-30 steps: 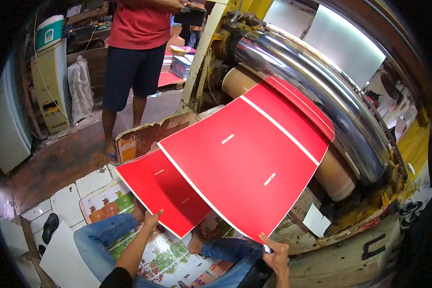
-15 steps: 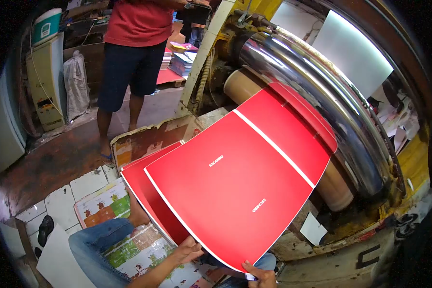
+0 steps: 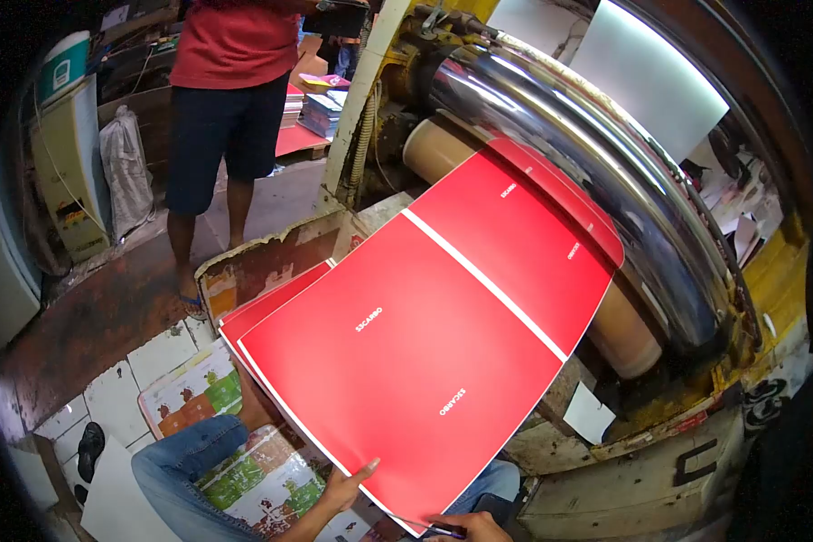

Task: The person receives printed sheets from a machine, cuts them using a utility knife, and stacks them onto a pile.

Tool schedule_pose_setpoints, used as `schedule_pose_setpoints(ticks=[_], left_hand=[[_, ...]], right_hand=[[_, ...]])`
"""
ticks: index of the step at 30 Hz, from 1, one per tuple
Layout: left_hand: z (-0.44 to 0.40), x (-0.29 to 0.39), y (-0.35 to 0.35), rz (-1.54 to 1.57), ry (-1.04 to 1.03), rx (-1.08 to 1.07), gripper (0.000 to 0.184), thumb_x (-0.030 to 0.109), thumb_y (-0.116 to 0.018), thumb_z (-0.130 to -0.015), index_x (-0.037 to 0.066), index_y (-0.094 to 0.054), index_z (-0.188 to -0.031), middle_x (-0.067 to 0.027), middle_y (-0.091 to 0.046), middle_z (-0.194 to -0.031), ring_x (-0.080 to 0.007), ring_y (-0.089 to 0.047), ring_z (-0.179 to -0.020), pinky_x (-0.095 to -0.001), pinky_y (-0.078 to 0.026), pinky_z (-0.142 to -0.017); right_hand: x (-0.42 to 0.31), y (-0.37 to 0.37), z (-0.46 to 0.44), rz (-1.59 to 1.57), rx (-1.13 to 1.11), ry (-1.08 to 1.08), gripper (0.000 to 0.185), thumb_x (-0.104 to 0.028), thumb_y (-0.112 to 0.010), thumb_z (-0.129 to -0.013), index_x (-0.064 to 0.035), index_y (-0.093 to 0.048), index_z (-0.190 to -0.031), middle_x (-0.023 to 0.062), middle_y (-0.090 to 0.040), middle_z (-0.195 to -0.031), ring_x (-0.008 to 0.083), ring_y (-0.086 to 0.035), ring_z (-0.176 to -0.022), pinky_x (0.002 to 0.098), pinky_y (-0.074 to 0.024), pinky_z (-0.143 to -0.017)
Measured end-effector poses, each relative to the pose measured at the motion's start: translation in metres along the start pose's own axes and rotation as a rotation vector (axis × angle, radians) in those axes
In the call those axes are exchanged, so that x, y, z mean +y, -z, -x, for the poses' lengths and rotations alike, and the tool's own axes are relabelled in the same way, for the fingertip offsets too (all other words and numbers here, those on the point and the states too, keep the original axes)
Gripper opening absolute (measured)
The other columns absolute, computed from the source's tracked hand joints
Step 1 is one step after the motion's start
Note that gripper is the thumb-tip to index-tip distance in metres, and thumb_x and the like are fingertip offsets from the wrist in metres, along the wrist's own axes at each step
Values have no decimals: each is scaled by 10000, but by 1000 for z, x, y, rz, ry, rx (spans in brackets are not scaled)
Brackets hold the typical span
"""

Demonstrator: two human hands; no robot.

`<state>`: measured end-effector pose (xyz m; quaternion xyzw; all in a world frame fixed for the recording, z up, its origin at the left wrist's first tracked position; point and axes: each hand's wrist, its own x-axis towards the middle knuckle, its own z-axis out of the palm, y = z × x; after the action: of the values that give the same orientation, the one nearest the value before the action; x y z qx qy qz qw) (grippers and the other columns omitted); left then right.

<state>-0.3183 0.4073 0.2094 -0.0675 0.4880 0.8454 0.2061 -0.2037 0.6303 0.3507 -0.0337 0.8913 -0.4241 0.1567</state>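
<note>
Far to the left of the red sheet (image 3: 397, 361) stands a green and white jug (image 3: 63, 68), its label too small to read; nearer the sheet, but low, is a black shoe (image 3: 90, 449), with a pale sack (image 3: 125, 172) higher up. A board with green and orange pictures (image 3: 190, 387) lies on the floor left of the sheet, and beyond it a person in a red shirt (image 3: 235, 45) stands. A red stack (image 3: 260, 305) shows from under the sheet's left edge. The left hand (image 3: 341, 492) pinches the sheet's near edge, thumb on top. White lettering repeats across the sheet, apparently "S3CARBO", in two larger prints on the near side of a white stripe and smaller ones beyond it. At the sheet's near corner, the right hand (image 3: 479, 526), partly cut off, has its fingers closed on a thin tool (image 3: 440, 530). The sheet's far end curves up over a brown roller (image 3: 438, 149), beside a shiny metal roller (image 3: 596, 172). A white paper (image 3: 589, 414) lies right of the sheet.
</note>
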Motion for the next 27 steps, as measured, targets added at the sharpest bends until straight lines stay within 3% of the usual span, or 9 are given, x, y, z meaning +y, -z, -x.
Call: schedule_pose_setpoints(ticks=[2,5,6,8,12,13,17,19,27], left_hand=[[12,21,-9,-80,119,84,505,66,-676,-903,2,-425,-1337,-104,-554,-1254,-202,-538,-1158,-364,-458,-1004],[15,1,12,-103,177,122,513,52,-681,-895,16,-425,-1338,-99,-550,-1257,-199,-540,-1152,-361,-466,-1001],[17,-3,17,-63,148,121,506,44,-681,-893,17,-432,-1332,-102,-552,-1253,-199,-543,-1146,-361,-465,-1007],[20,-5,23,-32,132,122,499,35,-682,-890,18,-438,-1325,-106,-554,-1249,-198,-545,-1139,-362,-463,-1012],[40,3,35,-84,192,169,549,172,-736,-870,36,-449,-1318,-108,-594,-1203,-152,-629,-968,-258,-516,-603],[48,20,27,-99,214,162,549,172,-736,-870,36,-449,-1318,-108,-594,-1203,-152,-629,-968,-258,-516,-603],[66,23,29,-93,193,224,573,67,-702,-869,68,-405,-1359,-135,-591,-1214,-287,-615,-1077,-446,-529,-939],[79,49,11,-12,220,189,610,31,-687,-869,32,-366,-1388,-145,-528,-1307,-248,-550,-1179,-365,-487,-987],[107,89,-39,6,238,342,612,-8,-667,-868,15,-355,-1394,-177,-523,-1324,-295,-544,-1205,-427,-494,-1001]], right_hand=[[-29,18,3,-12,-60,-86,347,-55,-675,-792,24,-658,-1129,194,-694,-863,270,-641,-687,357,-504,-635],[-5,17,4,-178,-132,-261,421,-119,-675,-866,-104,-611,-1282,116,-727,-841,173,-698,-644,298,-557,-615],[3,15,5,-309,-47,-127,436,-193,-649,-929,-86,-552,-1340,87,-704,-762,111,-658,-579,273,-541,-556],[13,31,8,-426,39,-214,380,-116,-608,-941,-21,-563,-1306,84,-698,-781,86,-610,-546,242,-508,-499],[58,55,3,-521,380,-209,306,-114,-568,-964,14,-581,-1242,86,-672,-771,90,-573,-497,245,-471,-445],[65,67,-4,-566,501,-208,286,-129,-561,-969,16,-586,-1214,79,-662,-754,90,-560,-482,245,-458,-432],[100,121,-37,-646,988,-100,268,-168,-561,-976,38,-593,-1144,77,-653,-752,98,-563,-476,229,-429,-408],[115,137,-51,-687,972,-147,321,-197,-574,-975,46,-578,-1184,87,-657,-763,98,-569,-484,238,-434,-408],[129,168,-82,-807,830,-149,293,-200,-571,-973,39,-611,-1137,54,-628,-692,78,-532,-450,212,-406,-403]])
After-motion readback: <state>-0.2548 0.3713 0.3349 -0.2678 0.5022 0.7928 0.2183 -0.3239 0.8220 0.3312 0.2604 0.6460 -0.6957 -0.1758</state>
